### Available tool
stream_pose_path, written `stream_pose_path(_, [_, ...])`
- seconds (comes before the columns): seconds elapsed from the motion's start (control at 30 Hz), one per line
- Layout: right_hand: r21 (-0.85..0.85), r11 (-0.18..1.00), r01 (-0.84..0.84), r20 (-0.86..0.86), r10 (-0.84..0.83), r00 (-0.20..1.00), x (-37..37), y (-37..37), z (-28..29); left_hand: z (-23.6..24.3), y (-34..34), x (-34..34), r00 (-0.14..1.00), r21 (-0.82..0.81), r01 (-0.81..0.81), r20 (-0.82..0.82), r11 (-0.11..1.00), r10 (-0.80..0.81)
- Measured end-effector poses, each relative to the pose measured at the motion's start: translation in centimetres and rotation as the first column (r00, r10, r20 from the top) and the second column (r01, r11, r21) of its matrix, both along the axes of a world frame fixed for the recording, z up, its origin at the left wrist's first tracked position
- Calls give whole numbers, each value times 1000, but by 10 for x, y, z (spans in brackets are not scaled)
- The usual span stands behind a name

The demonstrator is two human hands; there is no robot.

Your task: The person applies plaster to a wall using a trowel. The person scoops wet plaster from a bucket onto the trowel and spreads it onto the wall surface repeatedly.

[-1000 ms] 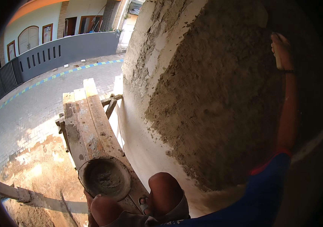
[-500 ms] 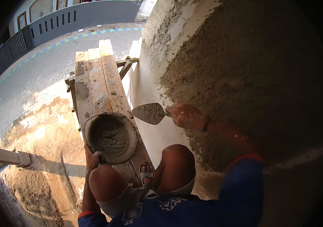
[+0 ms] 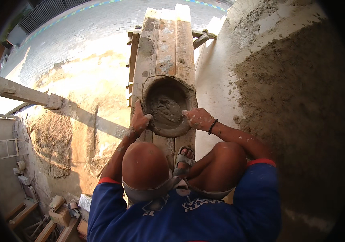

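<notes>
A round mortar bucket [image 3: 191, 93] with a thin wire handle stands on the wooden planks in front of my knees. Wet grey mortar [image 3: 165, 105] lies inside it. My left hand [image 3: 141, 122] grips the bucket's near left side, thumb over the rim and fingers along the outer wall. At the right rim is my right hand [image 3: 200, 119], closed in a fist as it was around the trowel handle a moment ago. The trowel's blade cannot be made out against the mortar. Mortar specks dot both hands and forearms.
Three planks [image 3: 166, 48] form a raised platform, with my sandalled foot [image 3: 184, 161] on it. To the right rises a wall with rough fresh plaster [image 3: 277, 80]. A wooden beam [image 3: 23, 90] and a sand heap [image 3: 51, 141] are at left; timber [image 3: 23, 213] lies lower left.
My right hand has moved from beside the wall to the bucket, and the mortar-loaded trowel blade no longer shows. My left hand stays on the bucket. The view has shifted leftward and down.
</notes>
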State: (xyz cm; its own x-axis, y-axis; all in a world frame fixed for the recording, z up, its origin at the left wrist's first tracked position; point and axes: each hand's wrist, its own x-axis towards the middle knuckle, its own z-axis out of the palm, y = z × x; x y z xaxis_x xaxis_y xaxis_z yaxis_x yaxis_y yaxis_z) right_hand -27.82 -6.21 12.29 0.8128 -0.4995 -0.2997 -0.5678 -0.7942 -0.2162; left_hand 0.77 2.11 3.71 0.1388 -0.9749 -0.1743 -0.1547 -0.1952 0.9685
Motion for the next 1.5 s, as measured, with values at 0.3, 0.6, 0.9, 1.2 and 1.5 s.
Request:
stream_pose_path(0.3, [21, 990, 137, 305, -137, 942, -33, 21, -17, 32, 2, 6, 997, 74, 53, -59, 996, -49])
stream_pose_path(0.6, [165, 899, 405, 199, -433, 879, -43, 14, 33, 22, 3, 19, 950, 96, 74, -309, 993, -41])
stream_pose_path(0.9, [142, 820, 554, 297, -569, 767, -51, -13, 263, 30, 5, 21, 932, 106, 71, -360, 992, -29])
stream_pose_path(1.2, [403, 701, 588, 549, -700, 457, -98, -29, 379, 27, 2, 22, 944, 66, 67, -327, 996, -42])
stream_pose_path(1.5, [-225, -47, 973, 839, -517, 169, -218, -54, 464, 27, 5, 23, 945, 135, 75, -327, 988, -27])
